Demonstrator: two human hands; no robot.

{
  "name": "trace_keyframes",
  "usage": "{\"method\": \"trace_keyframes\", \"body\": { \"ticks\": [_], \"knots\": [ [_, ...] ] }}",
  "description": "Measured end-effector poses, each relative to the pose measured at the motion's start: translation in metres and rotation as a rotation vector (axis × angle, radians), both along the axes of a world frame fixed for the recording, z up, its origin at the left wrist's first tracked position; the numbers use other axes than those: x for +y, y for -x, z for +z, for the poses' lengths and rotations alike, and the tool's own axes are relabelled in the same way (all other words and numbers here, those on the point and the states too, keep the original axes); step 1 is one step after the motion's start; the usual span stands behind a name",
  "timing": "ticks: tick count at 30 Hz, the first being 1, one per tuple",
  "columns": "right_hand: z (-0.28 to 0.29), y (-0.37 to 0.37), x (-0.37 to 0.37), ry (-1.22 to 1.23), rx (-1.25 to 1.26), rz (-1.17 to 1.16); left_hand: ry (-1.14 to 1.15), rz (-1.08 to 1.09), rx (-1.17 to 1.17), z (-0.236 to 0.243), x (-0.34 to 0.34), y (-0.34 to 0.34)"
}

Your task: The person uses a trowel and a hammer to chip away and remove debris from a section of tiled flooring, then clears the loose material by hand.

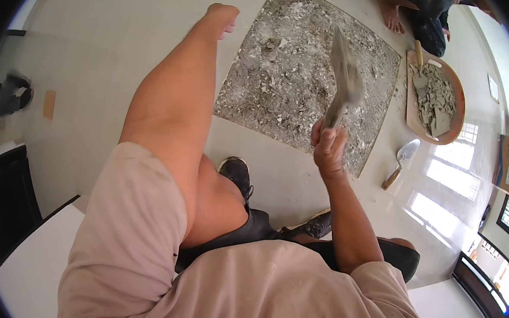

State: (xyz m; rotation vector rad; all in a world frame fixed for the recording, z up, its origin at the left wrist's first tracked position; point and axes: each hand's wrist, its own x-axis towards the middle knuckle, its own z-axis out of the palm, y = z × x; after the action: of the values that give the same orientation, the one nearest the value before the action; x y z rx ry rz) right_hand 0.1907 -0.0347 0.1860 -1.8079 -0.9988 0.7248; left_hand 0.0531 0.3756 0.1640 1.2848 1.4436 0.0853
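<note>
My right hand (329,150) is wrapped round the short handle of a grey hand tool (347,85) with a long, tapering head. The tool is smeared by motion, so its exact kind is unclear. It is raised over a square patch of bared, rough grey mortar (298,72) strewn with chips and crumbs. My left arm stretches far forward, and my left hand (222,18) is beside the patch's left edge. Its fingers look curled in, with nothing showing from them; the palm is hidden.
Right of the patch is an orange-rimmed tub (450,137) of rubble, with a wooden-handled trowel in it. Another trowel (400,163) lies on the glossy tiles nearer me. A person's bare foot (392,18) is at the far right. My shoes (236,172) stand near the patch; a cardboard box (507,163) sits farther right.
</note>
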Motion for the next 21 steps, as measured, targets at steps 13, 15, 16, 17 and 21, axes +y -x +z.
{"method": "trace_keyframes", "body": {
  "ticks": [13, 15, 16, 17, 21],
  "knots": [
    [-0.015, 0.001, 0.003, -0.045, -0.028, 0.062, -0.045, 0.116, -0.013, 0.006, 0.003, -0.019],
    [-0.074, -0.014, -0.037, 0.184, -0.219, -0.054, -0.032, 0.035, -0.055, 0.011, -0.008, -0.044],
    [-0.071, -0.005, -0.032, 0.175, -0.203, -0.038, -0.040, 0.050, -0.038, 0.002, -0.005, -0.029],
    [-0.058, 0.000, -0.018, 0.543, 0.007, -0.078, -0.089, 0.055, 0.011, 0.001, -0.001, -0.017],
    [-0.020, 0.013, -0.004, 0.542, 0.095, -0.069, -0.104, 0.136, 0.135, 0.011, 0.005, 0.006]
  ]
}}
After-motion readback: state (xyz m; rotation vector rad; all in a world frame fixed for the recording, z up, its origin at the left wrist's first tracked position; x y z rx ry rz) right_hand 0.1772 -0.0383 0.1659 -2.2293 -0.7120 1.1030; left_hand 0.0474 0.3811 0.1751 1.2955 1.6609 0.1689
